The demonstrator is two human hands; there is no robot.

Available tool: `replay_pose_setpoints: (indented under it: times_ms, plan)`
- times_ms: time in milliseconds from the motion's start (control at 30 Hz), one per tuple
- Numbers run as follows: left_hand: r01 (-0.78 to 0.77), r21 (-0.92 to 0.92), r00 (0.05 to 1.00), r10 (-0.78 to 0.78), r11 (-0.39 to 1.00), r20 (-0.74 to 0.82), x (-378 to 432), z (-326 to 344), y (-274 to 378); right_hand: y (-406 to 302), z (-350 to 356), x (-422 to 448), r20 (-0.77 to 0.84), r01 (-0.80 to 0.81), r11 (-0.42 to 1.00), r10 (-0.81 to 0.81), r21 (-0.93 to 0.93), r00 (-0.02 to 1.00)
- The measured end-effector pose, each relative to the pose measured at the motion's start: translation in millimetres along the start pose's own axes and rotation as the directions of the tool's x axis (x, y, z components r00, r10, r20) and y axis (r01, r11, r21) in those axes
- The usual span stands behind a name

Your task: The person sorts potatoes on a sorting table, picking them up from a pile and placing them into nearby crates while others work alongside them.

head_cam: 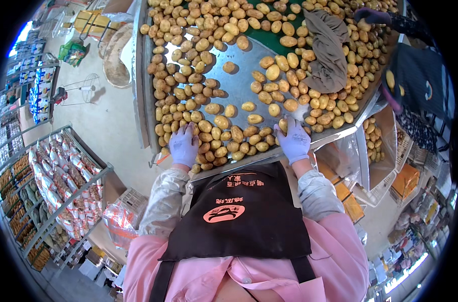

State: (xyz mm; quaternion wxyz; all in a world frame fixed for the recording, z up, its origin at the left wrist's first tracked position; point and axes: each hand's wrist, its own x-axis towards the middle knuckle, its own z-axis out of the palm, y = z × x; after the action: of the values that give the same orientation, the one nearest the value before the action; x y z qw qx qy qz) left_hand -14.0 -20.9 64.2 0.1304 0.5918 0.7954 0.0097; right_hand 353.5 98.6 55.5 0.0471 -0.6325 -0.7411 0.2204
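Many yellow-brown potatoes point(236, 133) lie on a sheet-metal sorting table point(238, 81) before me. My left hand point(184, 146), in a pale lavender glove, rests among the potatoes near the table's left front; its fingertips point away from me, and whether it grips one is hidden. My right hand point(295, 142), gloved alike, is at the front rim with a potato point(283, 125) between its thumb and fingers. Between my hands a band of potatoes lies along the front rim. Bare metal shows beyond them.
A grey-brown cloth point(327, 53) lies on the potatoes at right. A co-worker's gloved hand point(372, 16) reaches in at the far right. Below the right rim stands a plastic-lined box point(380, 151) holding potatoes. Bagged goods point(64, 188) fill a rack at left.
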Motion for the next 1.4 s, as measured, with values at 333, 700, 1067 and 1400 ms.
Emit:
replay_pose_setpoints:
  times_ms: [333, 700, 1067, 1400]
  plan:
    - [0.130, 0.171, 0.877, -0.194, 0.977, 0.439, 36, -1, 5, 0, -2, -1, 0.001, -0.025, 0.999, 0.025, -0.042, 1.000]
    - [0.023, -0.007, 0.904, -0.018, 1.000, 0.427, 50, -18, 9, -1, -11, -24, -0.042, -0.048, 0.974, 0.059, 0.223, 0.997]
    - [0.276, -0.845, 0.731, 0.471, 0.458, 0.495, -88, 17, 168, -31, 29, -157, -0.172, 0.104, 0.892, -0.030, 0.441, 0.985]
    - [-0.228, -0.522, 0.971, 0.230, 0.822, -0.062, 10, 11, -25, 127, -216, -231, -0.768, -0.026, 0.877, 0.434, 0.480, 0.471]
